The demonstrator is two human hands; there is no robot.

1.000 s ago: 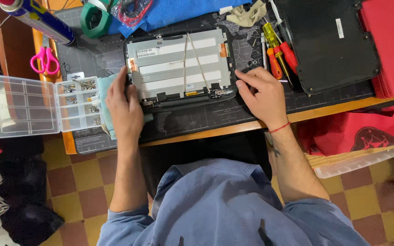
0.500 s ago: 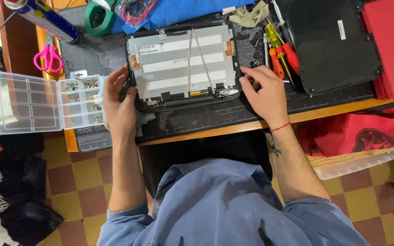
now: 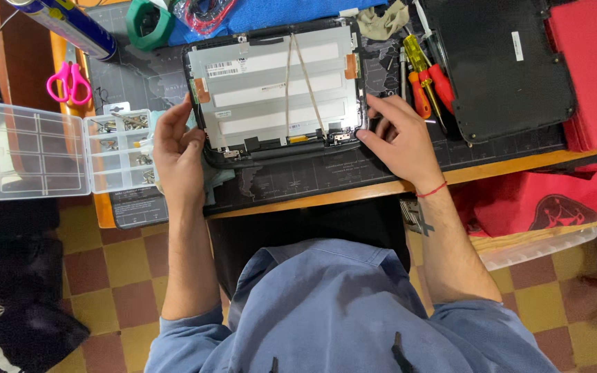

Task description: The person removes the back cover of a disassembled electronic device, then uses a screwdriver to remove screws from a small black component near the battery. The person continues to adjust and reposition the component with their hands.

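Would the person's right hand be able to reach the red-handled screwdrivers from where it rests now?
Probably yes. The right hand rests at the display panel's lower right corner, and the red-handled screwdrivers lie just beyond its fingers on the mat, with nothing between them.

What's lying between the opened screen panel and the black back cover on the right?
In the head view, screwdrivers with yellow and red handles lie between the screen panel and the black cover.

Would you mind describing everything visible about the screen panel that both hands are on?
The screen panel lies flat, back side up, on the dark work mat. Its back looks like silver-grey metal in a black frame, with copper-coloured tape patches and two thin cables crossing it. The left hand grips its left edge; the right hand touches its lower right corner.
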